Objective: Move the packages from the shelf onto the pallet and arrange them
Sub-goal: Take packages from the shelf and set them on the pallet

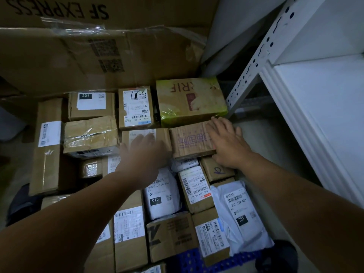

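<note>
The right hand (226,144) lies flat, fingers straight and spread, on the right end of a corrugated cardboard box with purple print (190,142), holding nothing. The box sits in the packed layer of parcels on the blue plastic pallet (189,259), just in front of a green-wrapped carton (191,101) and touching a labelled brown box (137,133) on its left. The left hand (144,154) is over that labelled box (motion-blurred, so its grasp cannot be told). The white metal shelf (315,95) stands at the right.
</note>
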